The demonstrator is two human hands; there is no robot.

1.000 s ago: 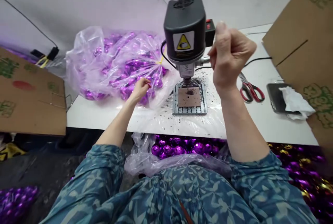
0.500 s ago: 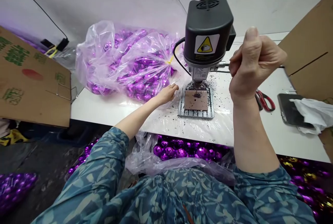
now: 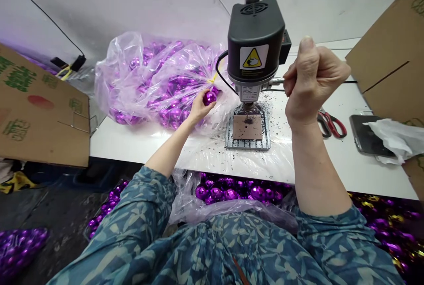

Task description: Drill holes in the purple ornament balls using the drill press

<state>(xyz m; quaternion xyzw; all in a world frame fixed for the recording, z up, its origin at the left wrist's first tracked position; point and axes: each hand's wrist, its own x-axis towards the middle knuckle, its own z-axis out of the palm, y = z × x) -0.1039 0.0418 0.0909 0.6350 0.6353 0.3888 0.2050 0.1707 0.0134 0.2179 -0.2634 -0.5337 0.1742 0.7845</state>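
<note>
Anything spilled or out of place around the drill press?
Yes, dark shavings: scattered loose over the brown board, metal base and nearby white tabletop, uncollected. Also, a crumpled white tissue lies partly over the black phone-like slab. No obvious damage.

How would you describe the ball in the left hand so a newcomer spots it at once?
Find the black machine with the yellow warning triangle, then the see-through bag of purple balls to its left. Near the bag's yellow tie, the left hand holds one faceted purple ball. Its neighbours lie bunched together; only this one is held.
</note>
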